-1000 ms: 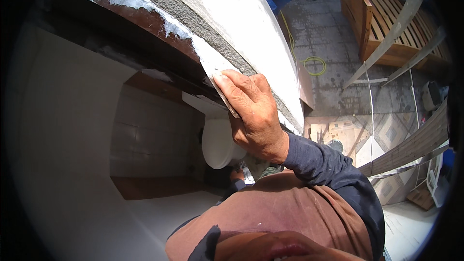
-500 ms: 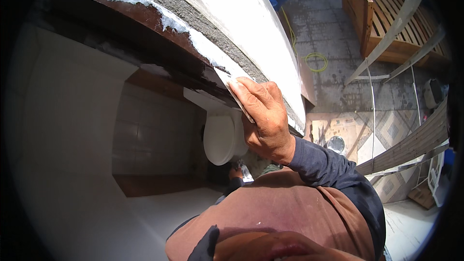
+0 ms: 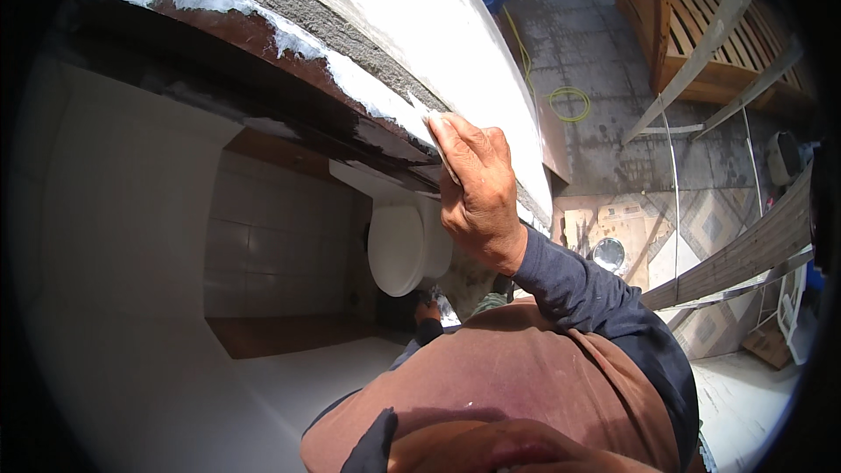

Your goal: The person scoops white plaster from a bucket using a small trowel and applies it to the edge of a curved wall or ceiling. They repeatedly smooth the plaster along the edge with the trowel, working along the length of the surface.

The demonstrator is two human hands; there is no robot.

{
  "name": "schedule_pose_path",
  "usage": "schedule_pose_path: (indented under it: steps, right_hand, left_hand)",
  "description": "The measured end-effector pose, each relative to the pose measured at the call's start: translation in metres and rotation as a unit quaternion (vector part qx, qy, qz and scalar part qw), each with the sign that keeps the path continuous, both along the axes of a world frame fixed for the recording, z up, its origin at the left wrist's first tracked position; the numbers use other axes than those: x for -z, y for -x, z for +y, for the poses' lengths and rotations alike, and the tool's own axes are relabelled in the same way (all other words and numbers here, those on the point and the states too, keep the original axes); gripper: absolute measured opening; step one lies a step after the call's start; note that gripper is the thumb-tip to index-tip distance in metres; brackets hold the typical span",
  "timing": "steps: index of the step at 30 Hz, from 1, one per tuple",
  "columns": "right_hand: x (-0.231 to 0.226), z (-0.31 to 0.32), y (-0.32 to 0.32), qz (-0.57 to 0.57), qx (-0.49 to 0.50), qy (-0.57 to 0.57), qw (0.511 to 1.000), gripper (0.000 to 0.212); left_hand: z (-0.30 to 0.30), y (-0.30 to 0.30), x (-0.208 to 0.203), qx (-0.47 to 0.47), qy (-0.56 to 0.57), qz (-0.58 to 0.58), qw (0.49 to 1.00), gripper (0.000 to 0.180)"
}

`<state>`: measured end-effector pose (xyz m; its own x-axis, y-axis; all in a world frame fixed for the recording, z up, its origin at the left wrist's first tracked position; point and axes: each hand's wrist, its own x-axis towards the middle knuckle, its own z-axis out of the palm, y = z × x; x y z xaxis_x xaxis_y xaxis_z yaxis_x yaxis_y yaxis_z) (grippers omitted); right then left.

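Observation:
My right hand (image 3: 480, 193) is closed round a thin, flat putty spreader (image 3: 447, 160), seen almost edge-on. Its tip rests at the white filler (image 3: 372, 98) smeared along a dark brown frame edge (image 3: 232, 35). Beside the filler runs a strip of rough grey mortar (image 3: 350, 39), bordering a bright white wall surface (image 3: 420, 13). Low down in shade, near the toilet, my left hand (image 3: 427, 312) has its fingers curled by something whitish; what it holds is too small to make out.
Below the frame edge stands a white toilet (image 3: 399, 250) in a tiled room. To the right are a slatted wooden bed frame (image 3: 661, 31), a coiled yellow-green hose (image 3: 569, 105), a round metal container (image 3: 608, 254) on cardboard, and a hammock-like striped cloth (image 3: 745, 254).
My right hand has shifted slightly up and to the left with the spreader, which has turned more edge-on and now reaches toward the mortar strip. The left hand stays low.

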<state>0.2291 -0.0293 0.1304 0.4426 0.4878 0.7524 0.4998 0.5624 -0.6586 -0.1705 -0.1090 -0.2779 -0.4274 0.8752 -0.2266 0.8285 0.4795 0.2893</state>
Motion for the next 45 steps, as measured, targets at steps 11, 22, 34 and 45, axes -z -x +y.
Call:
schedule_pose_path:
  steps: [11,22,34,45]
  right_hand:
    - [0.005,-0.006,-0.002,-0.009,-0.017,-0.009,1.0,0.058]
    - [0.018,-0.011,0.003,-0.003,-0.009,-0.014,1.0,0.056]
    - [0.033,-0.012,0.006,0.008,0.003,0.075,0.997,0.059]
    - [-0.02,-0.017,0.001,0.075,-0.011,0.063,0.995,0.054]
  left_hand:
    - [0.0,0.004,0.01,-0.006,0.019,0.007,1.0,0.049]
    - [0.001,0.004,0.008,-0.016,-0.016,0.035,0.999,0.045]
    - [0.007,-0.001,0.002,0.0,-0.022,0.03,0.999,0.049]
    - [0.015,0.003,0.01,0.004,-0.032,0.004,0.999,0.05]
